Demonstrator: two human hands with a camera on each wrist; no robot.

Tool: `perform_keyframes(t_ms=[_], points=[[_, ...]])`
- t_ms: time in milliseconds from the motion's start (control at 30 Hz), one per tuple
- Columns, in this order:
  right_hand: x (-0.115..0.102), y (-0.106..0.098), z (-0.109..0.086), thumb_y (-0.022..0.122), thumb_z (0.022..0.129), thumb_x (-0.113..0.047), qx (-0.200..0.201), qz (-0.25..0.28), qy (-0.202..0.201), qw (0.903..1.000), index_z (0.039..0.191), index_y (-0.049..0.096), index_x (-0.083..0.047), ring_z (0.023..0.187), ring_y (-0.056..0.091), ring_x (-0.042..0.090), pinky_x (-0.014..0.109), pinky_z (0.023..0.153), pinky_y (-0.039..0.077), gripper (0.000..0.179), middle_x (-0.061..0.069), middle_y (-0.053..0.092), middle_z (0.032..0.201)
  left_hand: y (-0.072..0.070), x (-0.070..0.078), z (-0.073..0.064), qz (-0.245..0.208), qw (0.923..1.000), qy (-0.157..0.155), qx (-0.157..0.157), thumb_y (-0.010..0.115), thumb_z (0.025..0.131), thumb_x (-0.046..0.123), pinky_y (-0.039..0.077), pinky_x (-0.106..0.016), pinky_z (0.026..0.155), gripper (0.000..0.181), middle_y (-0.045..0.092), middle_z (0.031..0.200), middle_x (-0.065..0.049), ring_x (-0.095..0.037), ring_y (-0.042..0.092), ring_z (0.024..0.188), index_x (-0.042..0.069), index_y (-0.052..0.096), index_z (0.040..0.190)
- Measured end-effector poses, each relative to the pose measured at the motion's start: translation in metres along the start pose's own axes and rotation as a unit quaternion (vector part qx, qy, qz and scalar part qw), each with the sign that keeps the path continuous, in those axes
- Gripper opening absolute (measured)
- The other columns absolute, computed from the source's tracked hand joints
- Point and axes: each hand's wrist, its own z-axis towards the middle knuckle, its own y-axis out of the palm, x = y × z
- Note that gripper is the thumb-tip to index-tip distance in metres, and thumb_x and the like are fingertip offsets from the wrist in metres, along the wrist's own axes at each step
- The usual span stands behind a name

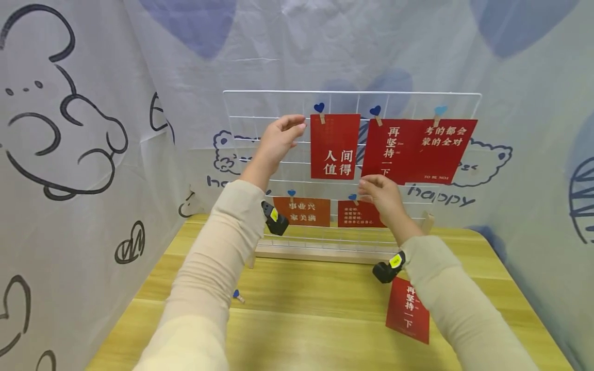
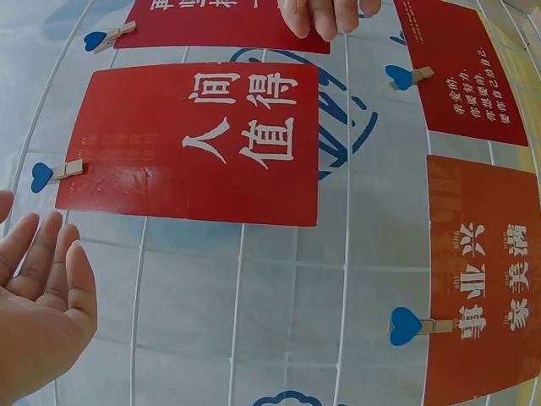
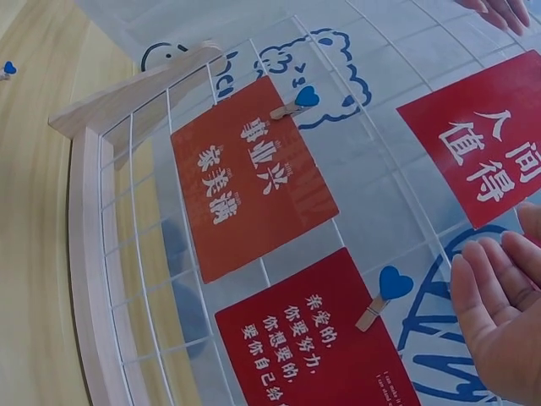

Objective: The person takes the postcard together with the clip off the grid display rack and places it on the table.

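Note:
A red card [image 1: 334,147] with white characters hangs on a white wire grid rack [image 1: 284,172], held at its top by a clothespin with a dark blue heart [image 1: 319,107]. Just left of its upper edge is my left hand [image 1: 278,141], its fingers loosely extended and holding nothing. My right hand [image 1: 382,198] hovers by the card's lower right corner with relaxed fingers and nothing in its grasp. Its fingertips overlap the lower edge of a second red card [image 1: 387,154] in the head view. In the left wrist view, the first card [image 2: 190,144] and its blue-heart clothespin [image 2: 63,172] show fully.
Another red card [image 1: 447,154] hangs at the upper right under a light blue heart clothespin [image 1: 440,112]. Lower on the grid hang an orange-red card [image 1: 303,212] and a small red card [image 1: 357,214]. On the wooden table [image 1: 297,319] lie a loose clothespin [image 1: 238,296] and a red card [image 1: 407,312].

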Motion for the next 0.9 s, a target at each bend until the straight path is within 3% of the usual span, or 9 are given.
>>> perform_keyframes(t_ms=[333,700,900], points=[[-0.003,-0.001,0.003,0.051,0.087,-0.018,0.009,0.0,-0.001,1.0,0.114,0.047,0.004,0.093,0.052,0.025,0.037,0.083,0.043,0.035,0.018,0.051,0.107,0.007,0.01,0.01,0.011,0.9998,0.019,0.003,0.048,0.089,0.018,0.04,-0.029,0.083,0.031,0.051,0.117,-0.001,-0.014,0.049,0.1,0.009,0.051,0.119],[-0.011,0.0,0.006,0.052,0.087,-0.018,0.013,-0.02,-0.005,0.9997,0.115,0.048,0.001,0.099,0.05,0.025,0.033,0.083,0.043,0.035,0.015,0.051,0.11,0.009,0.017,0.016,0.022,0.9994,0.028,0.0,0.048,0.089,0.019,0.039,-0.027,0.085,0.033,0.05,0.118,0.001,-0.014,0.047,0.101,0.011,0.051,0.121],[-0.013,0.003,0.005,0.051,0.087,-0.018,0.0,-0.025,-0.007,0.9997,0.117,0.047,0.001,0.102,0.048,0.026,0.033,0.085,0.041,0.035,0.015,0.049,0.115,0.011,0.019,0.019,0.024,0.9995,0.022,0.004,0.047,0.089,0.017,0.04,-0.026,0.085,0.033,0.051,0.117,-0.001,-0.014,0.049,0.099,0.011,0.05,0.121]])
